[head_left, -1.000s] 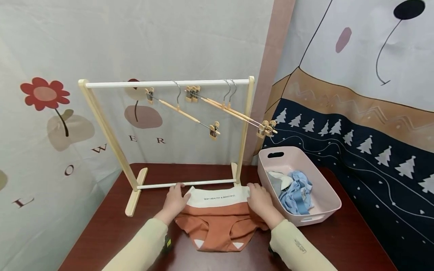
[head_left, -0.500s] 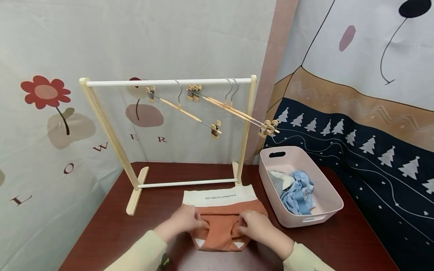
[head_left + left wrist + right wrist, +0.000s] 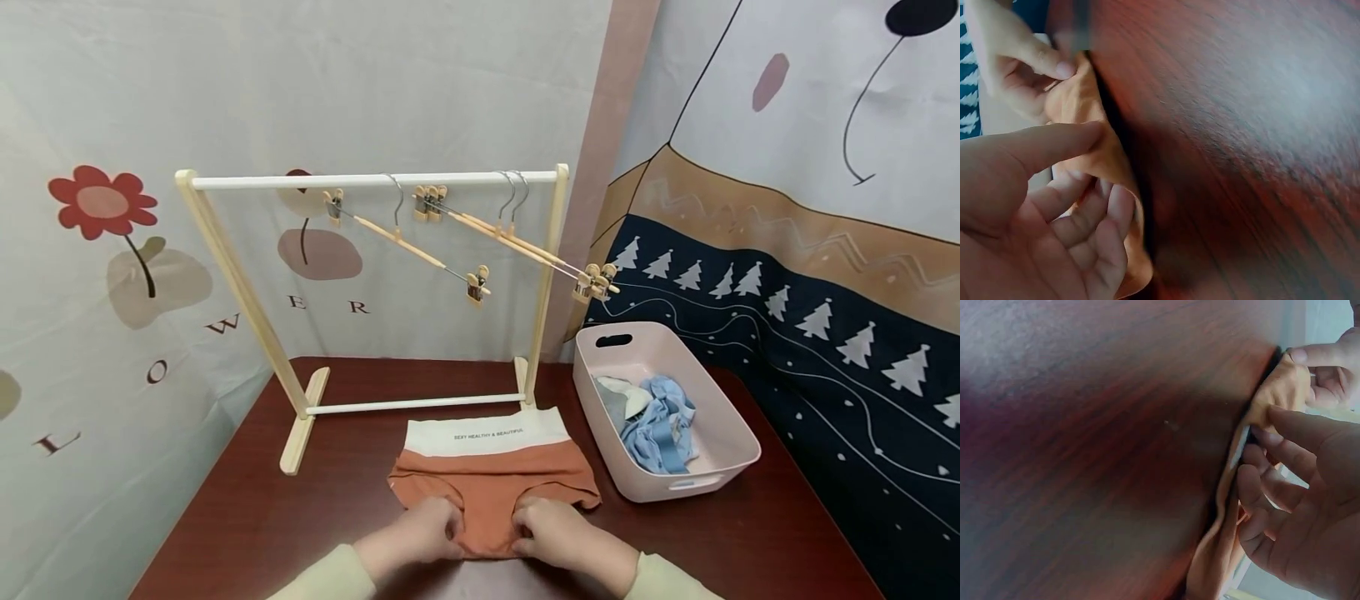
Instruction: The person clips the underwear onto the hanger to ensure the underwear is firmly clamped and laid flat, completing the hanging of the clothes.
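Note:
A pair of orange underpants [image 3: 491, 492] with a white printed waistband [image 3: 487, 433] lies flat on the table, waistband toward the rack. My left hand [image 3: 427, 531] pinches the near crotch edge at its left side. In the left wrist view, that thumb presses on top of the orange cloth [image 3: 1079, 100] and the fingers curl beneath. At the right side of the same edge, my right hand [image 3: 551, 533] pinches the fabric; the right wrist view shows its thumb and fingers on the cloth [image 3: 1282, 387]. Both hands cover the lower leg-opening corners.
Behind stands a wooden rack [image 3: 240, 292] with a white top rail. Several clip hangers hang there, one [image 3: 405, 246] apart from the others [image 3: 517, 242]. A pink basket [image 3: 727, 425] on the right holds blue and white-grey cloth [image 3: 660, 425]. The table [image 3: 247, 517] is dark red.
Both hands have left the waistband corners and come down toward the near edge, past the leg openings. They now pinch the crotch end. The underpants stay in about the same place.

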Action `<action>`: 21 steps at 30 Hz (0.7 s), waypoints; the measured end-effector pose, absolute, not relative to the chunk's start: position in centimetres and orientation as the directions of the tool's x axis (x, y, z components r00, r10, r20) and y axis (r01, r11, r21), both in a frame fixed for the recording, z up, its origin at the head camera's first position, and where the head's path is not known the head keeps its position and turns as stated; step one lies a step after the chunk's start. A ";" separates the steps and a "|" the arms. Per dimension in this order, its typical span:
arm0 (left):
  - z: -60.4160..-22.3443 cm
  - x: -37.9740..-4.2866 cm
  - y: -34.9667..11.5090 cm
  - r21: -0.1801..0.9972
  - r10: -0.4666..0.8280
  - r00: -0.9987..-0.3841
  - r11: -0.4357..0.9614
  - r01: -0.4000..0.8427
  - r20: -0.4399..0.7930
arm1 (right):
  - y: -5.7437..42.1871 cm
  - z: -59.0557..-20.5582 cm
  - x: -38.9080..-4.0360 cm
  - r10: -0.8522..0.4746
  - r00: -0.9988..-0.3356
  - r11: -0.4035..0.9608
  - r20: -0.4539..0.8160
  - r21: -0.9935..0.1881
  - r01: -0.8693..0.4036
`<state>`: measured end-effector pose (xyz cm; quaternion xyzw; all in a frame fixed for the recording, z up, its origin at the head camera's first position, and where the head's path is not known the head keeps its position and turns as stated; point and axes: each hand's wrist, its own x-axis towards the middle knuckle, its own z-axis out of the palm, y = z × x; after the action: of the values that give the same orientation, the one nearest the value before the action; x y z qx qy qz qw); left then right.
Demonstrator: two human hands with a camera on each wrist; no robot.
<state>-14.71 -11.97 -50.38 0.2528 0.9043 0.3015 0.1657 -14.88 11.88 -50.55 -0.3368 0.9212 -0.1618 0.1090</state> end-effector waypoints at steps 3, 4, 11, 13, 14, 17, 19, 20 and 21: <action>-49.9 -14.6 -12.0 0.742 0.558 -0.815 0.611 0.275 -0.157 | 12.1 -50.3 -15.0 -0.655 -0.749 0.708 -0.100 -0.428 -0.562; -49.7 -14.6 -12.1 0.766 0.554 -0.816 0.594 0.247 -0.167 | 12.2 -50.1 -15.0 -0.661 -0.744 0.695 -0.099 -0.455 -0.557; -48.7 -13.5 -12.3 0.807 0.553 -0.789 0.576 0.130 -0.267 | 12.6 -49.7 -13.8 -0.704 -0.690 0.649 -0.169 -0.546 -0.529; -48.8 -13.1 -12.3 0.819 0.567 -0.772 0.564 0.109 -0.288 | 12.6 -49.7 -13.2 -0.704 -0.682 0.654 -0.199 -0.556 -0.513; -48.9 -12.9 -12.3 0.824 0.577 -0.762 0.557 0.105 -0.293 | 12.7 -49.7 -12.9 -0.704 -0.677 0.657 -0.213 -0.557 -0.508; -49.4 -12.3 -12.2 0.837 0.597 -0.742 0.540 0.090 -0.305 | 12.6 -49.7 -12.4 -0.699 -0.673 0.668 -0.242 -0.556 -0.494; -49.9 -12.0 -12.1 0.832 0.604 -0.736 0.545 0.101 -0.307 | 12.6 -49.8 -12.2 -0.686 -0.677 0.684 -0.267 -0.555 -0.474; -50.1 -11.8 -12.1 0.827 0.607 -0.732 0.551 0.109 -0.307 | 12.6 -49.9 -12.1 -0.679 -0.680 0.690 -0.278 -0.557 -0.461; -50.3 -11.7 -12.1 0.826 0.608 -0.729 0.554 0.107 -0.314 | 12.6 -49.9 -12.0 -0.671 -0.682 0.695 -0.291 -0.568 -0.441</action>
<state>-11.72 -12.08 -50.29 0.2155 0.8293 0.4202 0.2986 -11.95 12.64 -49.89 -0.3134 0.8870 -0.2330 0.2463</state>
